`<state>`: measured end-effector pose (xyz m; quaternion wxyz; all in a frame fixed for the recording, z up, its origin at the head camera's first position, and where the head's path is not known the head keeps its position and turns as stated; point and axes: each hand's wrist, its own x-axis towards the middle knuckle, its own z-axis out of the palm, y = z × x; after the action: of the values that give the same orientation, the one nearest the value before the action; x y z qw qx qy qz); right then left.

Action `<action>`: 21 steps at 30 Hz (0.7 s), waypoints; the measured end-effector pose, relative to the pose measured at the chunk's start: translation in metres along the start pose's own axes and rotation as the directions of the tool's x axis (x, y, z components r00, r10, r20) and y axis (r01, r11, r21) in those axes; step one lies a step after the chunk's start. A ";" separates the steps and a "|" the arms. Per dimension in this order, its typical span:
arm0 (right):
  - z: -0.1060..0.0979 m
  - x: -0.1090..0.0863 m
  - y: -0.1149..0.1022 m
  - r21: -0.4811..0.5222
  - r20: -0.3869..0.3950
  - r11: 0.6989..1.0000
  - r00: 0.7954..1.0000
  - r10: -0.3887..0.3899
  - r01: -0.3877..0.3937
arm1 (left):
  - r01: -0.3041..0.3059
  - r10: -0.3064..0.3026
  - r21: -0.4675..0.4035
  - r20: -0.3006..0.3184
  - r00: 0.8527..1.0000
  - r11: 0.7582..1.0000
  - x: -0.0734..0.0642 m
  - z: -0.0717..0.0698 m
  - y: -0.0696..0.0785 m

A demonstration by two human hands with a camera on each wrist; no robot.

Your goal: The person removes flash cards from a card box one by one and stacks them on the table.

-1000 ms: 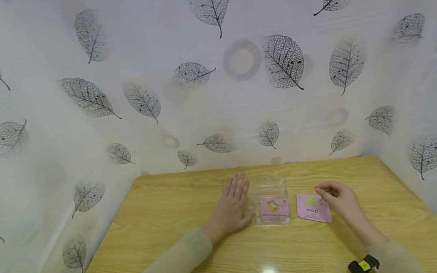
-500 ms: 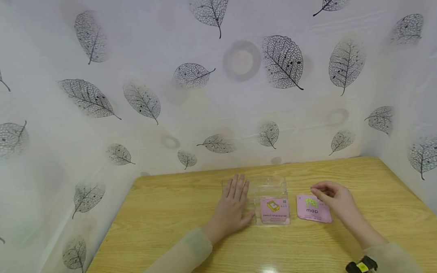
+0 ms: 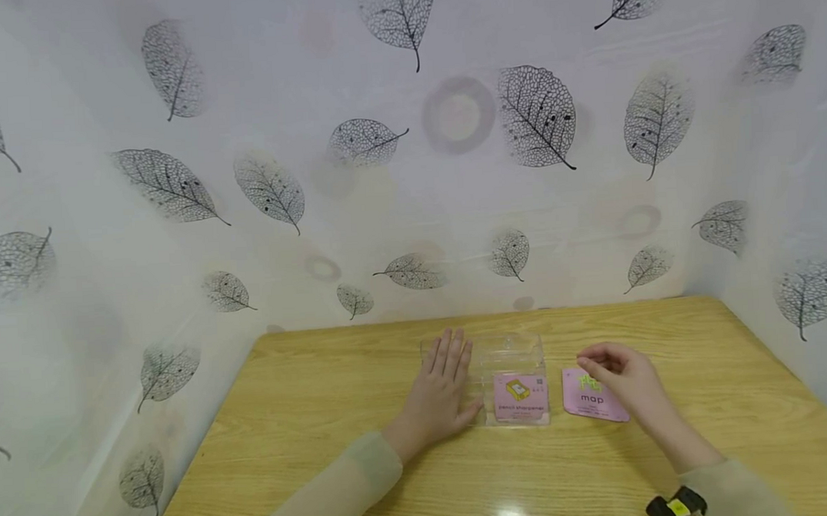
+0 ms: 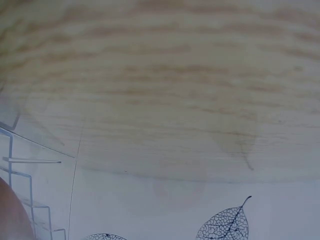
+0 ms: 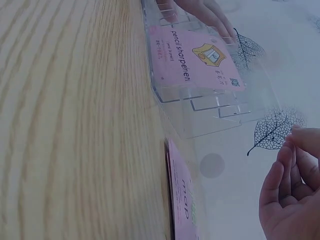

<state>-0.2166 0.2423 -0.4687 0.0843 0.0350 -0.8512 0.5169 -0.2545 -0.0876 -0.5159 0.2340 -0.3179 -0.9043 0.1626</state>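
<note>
A clear stepped plastic rack (image 3: 511,349) stands on the table, with a pink "pencil sharpener" card (image 3: 521,397) in its lower right section. My left hand (image 3: 433,399) rests on the rack's left side, fingers straight. To the right of the rack lies a small stack of pink cards (image 5: 185,205), its top card reading "map" (image 3: 592,406). Over that stack hovers my right hand (image 3: 623,376), fingers loosely curled and thumb near the fingertips. Nothing shows between them in the right wrist view. The left wrist view catches only the rack's stepped edge (image 4: 30,187) and a bit of hand.
The wooden table (image 3: 296,417) extends around the rack on all sides. Behind it and at both sides hang pale sheets (image 3: 397,205) with a leaf print. A black band (image 3: 676,506) with a yellow patch sits on the right wrist.
My right hand has drifted left over the "map" card, covering more of its upper right part. The left hand, rack and cards stay where they were.
</note>
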 end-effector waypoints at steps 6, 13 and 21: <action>0.004 -0.001 -0.002 -0.006 0.007 1.000 1.000 -0.009 0.009 | 0.002 -0.002 -0.003 0.011 1.000 1.000 0.000 0.000 0.001; 0.009 -0.002 -0.003 -0.005 0.034 1.000 0.999 0.011 -0.011 | 0.006 -0.006 0.002 0.017 1.000 1.000 0.001 0.000 0.001; 0.014 -0.002 -0.002 0.025 0.069 1.000 0.997 0.017 -0.018 | 0.005 -0.005 -0.001 0.024 1.000 1.000 0.000 -0.002 0.000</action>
<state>-0.2155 0.2289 -0.4742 0.0500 0.0463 -0.8473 0.5268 -0.2535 -0.0868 -0.5142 0.2236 -0.3139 -0.9078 0.1652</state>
